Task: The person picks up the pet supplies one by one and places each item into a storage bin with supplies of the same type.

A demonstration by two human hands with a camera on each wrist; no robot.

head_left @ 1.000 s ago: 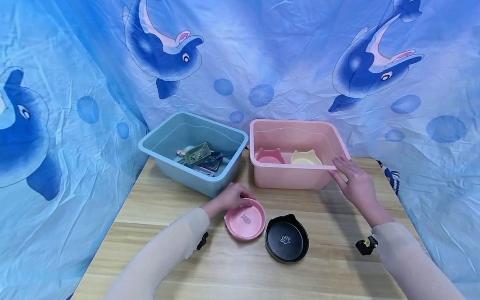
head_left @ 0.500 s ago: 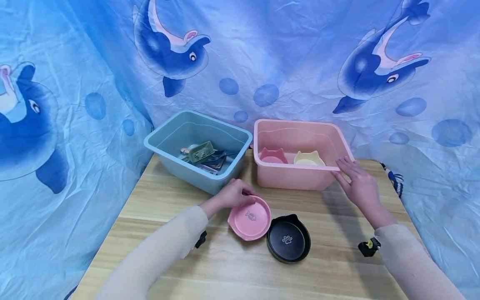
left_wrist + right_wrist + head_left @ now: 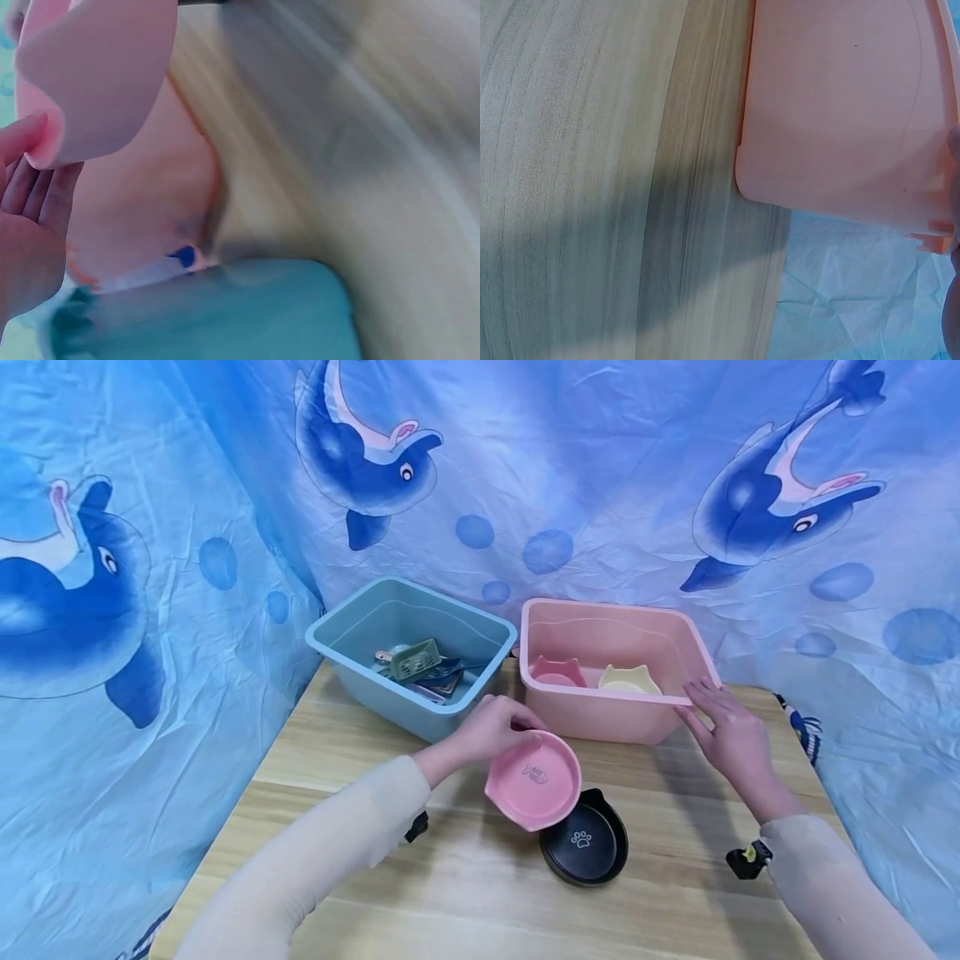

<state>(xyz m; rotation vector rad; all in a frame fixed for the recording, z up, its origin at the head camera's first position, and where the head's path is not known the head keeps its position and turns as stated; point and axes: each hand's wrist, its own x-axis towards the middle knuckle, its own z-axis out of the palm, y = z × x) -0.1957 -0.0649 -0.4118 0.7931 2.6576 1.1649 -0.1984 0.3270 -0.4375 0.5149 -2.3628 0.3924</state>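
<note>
My left hand (image 3: 497, 728) pinches the rim of a pink cat-ear pet bowl (image 3: 534, 781) marked with a fishbone. The bowl is tilted and off the table, overlapping part of a black pet bowl (image 3: 583, 847) with a paw print in the head view. In the left wrist view, thumb and fingers grip the pink bowl (image 3: 97, 82) at its edge. My right hand (image 3: 729, 735) rests on the front right corner of the pink bin (image 3: 600, 714), thumb outside the rim. Inside that bin sit a darker pink bowl (image 3: 558, 673) and a cream bowl (image 3: 628, 680).
Left of the pink bin stands a blue bin (image 3: 390, 697) containing a green slotted scoop (image 3: 416, 660) and several other small items. Both bins stand toward the back of the wooden table (image 3: 450, 893). A blue dolphin-print curtain (image 3: 585, 460) hangs behind and at the sides.
My left hand has lifted the pink bowl off the table and carried it right, toward the pink bin. The right hand keeps its place on the bin. The head view has shifted slightly left.
</note>
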